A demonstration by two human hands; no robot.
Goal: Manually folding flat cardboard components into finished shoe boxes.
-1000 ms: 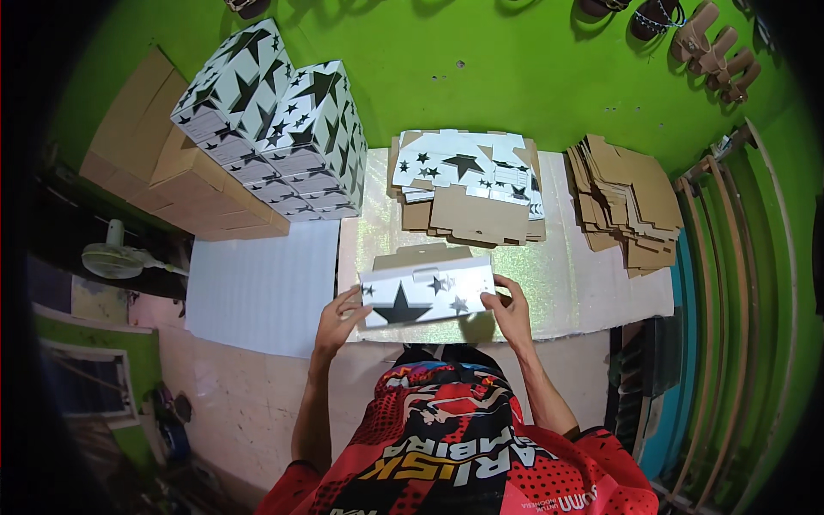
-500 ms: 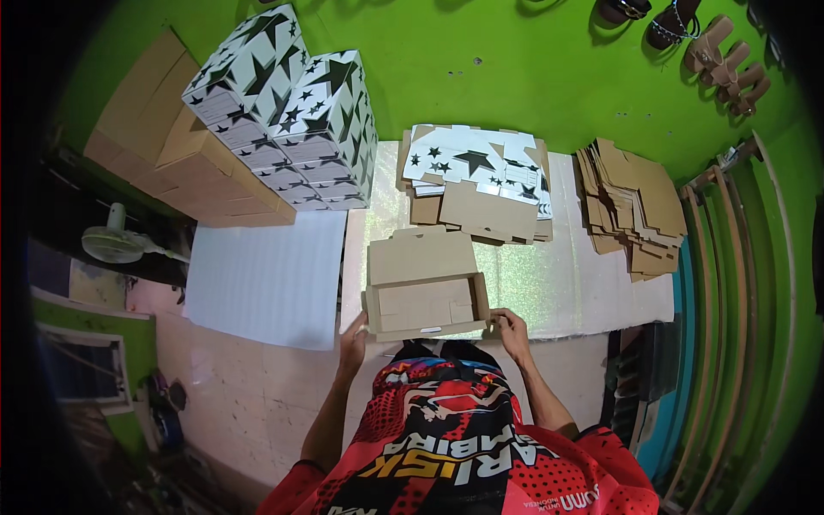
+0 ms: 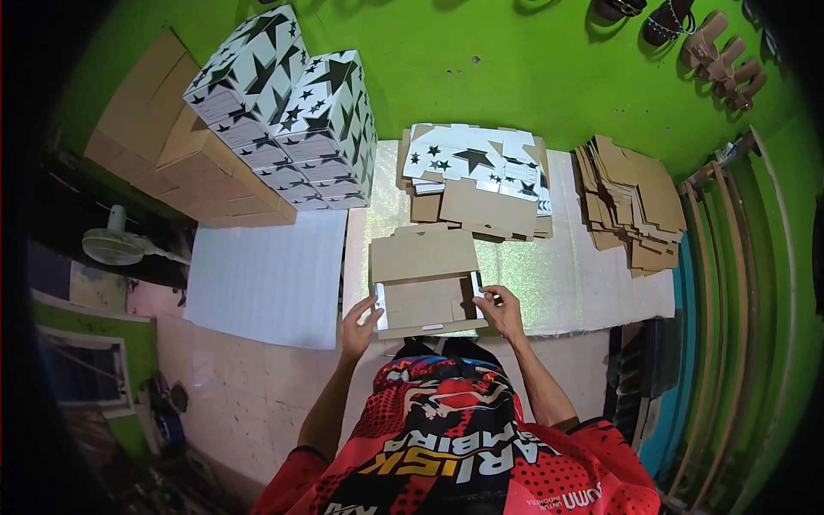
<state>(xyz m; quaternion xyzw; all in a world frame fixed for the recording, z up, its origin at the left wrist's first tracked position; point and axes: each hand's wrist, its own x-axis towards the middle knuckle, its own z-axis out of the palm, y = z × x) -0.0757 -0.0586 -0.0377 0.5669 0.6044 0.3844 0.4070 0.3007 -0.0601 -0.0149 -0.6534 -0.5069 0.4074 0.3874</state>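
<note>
A brown cardboard box (image 3: 421, 302) sits at the table's near edge, its lid raised and leaning away from me. White printed faces of its two side flaps show at the left and right ends. My left hand (image 3: 359, 326) holds the left end flap (image 3: 381, 305) between thumb and fingers. At the opposite end, my right hand (image 3: 502, 311) grips the right flap (image 3: 478, 292) with thumb and fingertips. The box's inside is bare brown card.
Beyond the box lies a pile of flat cardboard blanks (image 3: 476, 159), some white with black stars. More brown blanks (image 3: 631, 202) are stacked at right. Finished star-printed boxes (image 3: 322, 129) tower at left, beside large brown cartons (image 3: 215, 176). Sandals (image 3: 725, 60) hang on the green wall.
Both hands have moved up and inward along the box ends. The side flaps have turned inward, so their white faces now show.
</note>
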